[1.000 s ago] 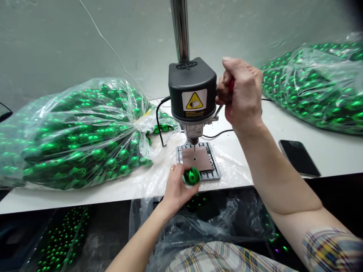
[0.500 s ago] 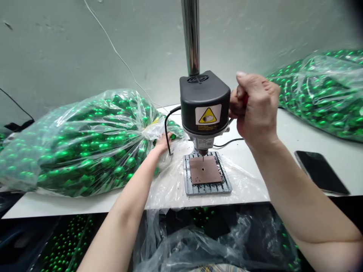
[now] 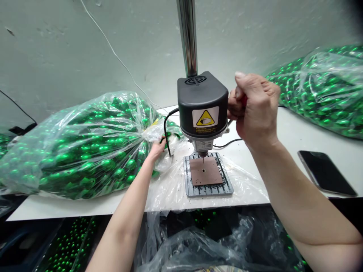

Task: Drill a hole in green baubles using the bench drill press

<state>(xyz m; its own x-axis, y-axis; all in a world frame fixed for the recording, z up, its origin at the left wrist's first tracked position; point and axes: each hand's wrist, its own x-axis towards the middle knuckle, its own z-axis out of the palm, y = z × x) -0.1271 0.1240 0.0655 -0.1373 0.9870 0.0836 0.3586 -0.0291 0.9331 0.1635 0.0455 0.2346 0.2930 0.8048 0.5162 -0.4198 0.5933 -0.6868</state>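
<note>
My right hand [image 3: 256,107] is closed around the feed handle of a small black bench drill press [image 3: 202,102]; a bit of the handle's red grip [image 3: 244,100] shows between the fingers. Below the chuck, the thin drill bit [image 3: 203,159] points down over a brown square board [image 3: 206,177] with a small hole in it. That board lies on the grey slotted base [image 3: 209,191], strewn with dark chips. At the gathered mouth of a clear plastic bag [image 3: 93,139] of shiny green balls is my left hand [image 3: 157,148]. Its fingertips are partly hidden among plastic and green balls.
Another bag of green balls [image 3: 326,92] lies at the right. A black phone [image 3: 326,172] rests near the front edge of the white table [image 3: 85,207]. Clear plastic sheeting [image 3: 167,190] spreads under the drill base and hangs in front. A black cable [image 3: 165,126] loops beside the drill.
My left hand has drawn back slightly to the left at the bag's mouth. My right hand keeps its grip on the handle. The view has shifted a little.
</note>
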